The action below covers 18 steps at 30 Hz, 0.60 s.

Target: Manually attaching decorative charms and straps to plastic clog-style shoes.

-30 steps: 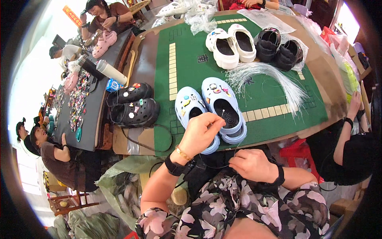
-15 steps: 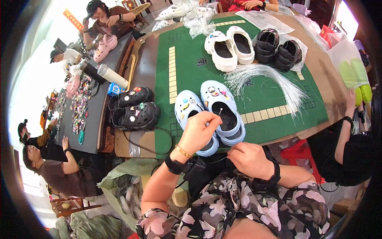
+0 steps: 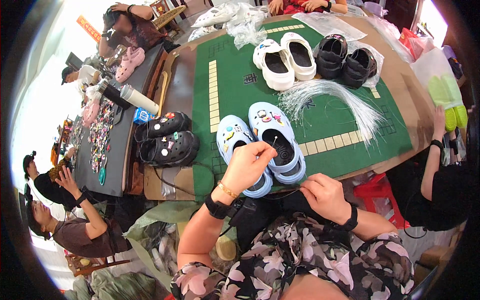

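A pair of light blue clogs with colourful charms stands at the near edge of the green mat, toes pointing away from me. My left hand is closed in a pinch over the clogs, on a thin clear plastic tie whose small whitish tip sticks up past the fingers. My right hand, beside the right clog's heel, also pinches a thin strand; part of it runs leftward below the heels. Whether both hands hold one and the same tie I cannot tell. A fanned bundle of clear ties lies beyond the clogs.
White clogs and black clogs stand at the far side of the green mat. More black clogs sit at left. A side table bears loose charms, bottles and pink clogs. Other people sit around; one person's hand is at right.
My right hand has moved slightly right and up, away from the clogs, with its strand. My left hand keeps its pinch. At left, a person has raised a hand.
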### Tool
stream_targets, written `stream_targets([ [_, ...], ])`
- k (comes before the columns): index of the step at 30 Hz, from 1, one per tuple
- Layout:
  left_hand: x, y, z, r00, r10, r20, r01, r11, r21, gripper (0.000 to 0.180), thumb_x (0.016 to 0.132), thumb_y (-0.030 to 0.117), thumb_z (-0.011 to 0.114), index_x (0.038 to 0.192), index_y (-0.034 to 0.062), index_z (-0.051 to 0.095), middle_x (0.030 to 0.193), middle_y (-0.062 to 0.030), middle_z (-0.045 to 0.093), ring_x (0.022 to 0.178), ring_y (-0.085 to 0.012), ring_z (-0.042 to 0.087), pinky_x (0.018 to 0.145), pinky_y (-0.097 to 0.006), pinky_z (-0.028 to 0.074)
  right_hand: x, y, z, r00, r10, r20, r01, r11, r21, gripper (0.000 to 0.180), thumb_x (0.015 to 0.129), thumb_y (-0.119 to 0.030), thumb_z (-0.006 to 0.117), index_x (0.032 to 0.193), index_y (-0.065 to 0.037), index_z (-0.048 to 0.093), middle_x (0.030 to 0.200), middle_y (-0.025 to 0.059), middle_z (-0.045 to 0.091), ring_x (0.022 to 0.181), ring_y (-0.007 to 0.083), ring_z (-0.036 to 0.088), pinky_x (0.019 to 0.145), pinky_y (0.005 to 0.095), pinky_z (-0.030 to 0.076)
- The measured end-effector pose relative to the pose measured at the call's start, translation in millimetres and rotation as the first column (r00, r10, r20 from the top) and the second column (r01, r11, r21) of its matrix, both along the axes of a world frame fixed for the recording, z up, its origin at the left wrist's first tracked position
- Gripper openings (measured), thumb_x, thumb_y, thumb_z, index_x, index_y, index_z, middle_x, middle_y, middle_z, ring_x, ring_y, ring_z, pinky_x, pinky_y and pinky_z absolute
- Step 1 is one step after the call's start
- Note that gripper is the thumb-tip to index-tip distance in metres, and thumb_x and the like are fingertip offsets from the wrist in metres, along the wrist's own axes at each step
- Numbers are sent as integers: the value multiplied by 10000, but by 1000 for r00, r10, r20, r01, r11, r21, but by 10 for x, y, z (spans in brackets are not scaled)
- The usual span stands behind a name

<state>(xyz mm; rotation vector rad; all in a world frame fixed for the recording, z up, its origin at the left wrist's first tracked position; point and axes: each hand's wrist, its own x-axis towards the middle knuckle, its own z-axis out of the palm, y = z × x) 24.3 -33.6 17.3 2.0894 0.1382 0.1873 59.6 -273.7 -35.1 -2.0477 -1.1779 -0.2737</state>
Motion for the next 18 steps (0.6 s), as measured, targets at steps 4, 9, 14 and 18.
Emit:
stream_targets([
  [4, 55, -29, -30, 991, -66, -115, 75, 994, 81, 222, 931, 193, 614, 921, -10, 704, 789, -114, 699, 721, -145, 656, 655, -287, 500, 75, 121, -50, 997, 34, 75, -41, 996, 82, 187, 725, -67, 750, 894, -52, 672, 900, 70, 660, 738, 252, 650, 632, 354, 532],
  [9, 119, -145, -80, 985, -119, -126, 122, 992, 20, 226, 958, 189, 580, 981, -5, 694, 865, -111, 710, 811, -154, 667, 747, -294, 519, 116, 209, -128, 991, 56, 124, -69, 993, 99, 209, 716, -62, 747, 911, -51, 674, 947, 75, 675, 730, 250, 651, 633, 354, 533],
  [14, 133, -239, -153, 991, -126, -42, 116, 974, -197, 178, 955, 134, 577, 969, -6, 686, 888, -69, 686, 842, -119, 632, 760, -266, 501, 125, 221, -159, 990, 95, 109, -103, 992, 69, 234, 720, -31, 727, 948, -55, 683, 958, 102, 682, 736, 259, 655, 632, 369, 526],
  [18, 79, -261, -86, 992, -46, 114, 62, 987, -146, 147, 944, 104, 588, 970, 1, 689, 890, -68, 685, 825, -130, 633, 758, -265, 500, 161, 164, -66, 994, 92, 58, -100, 981, 167, 271, 726, 21, 673, 990, -40, 673, 969, 118, 679, 777, 307, 652, 693, 388, 530],
])
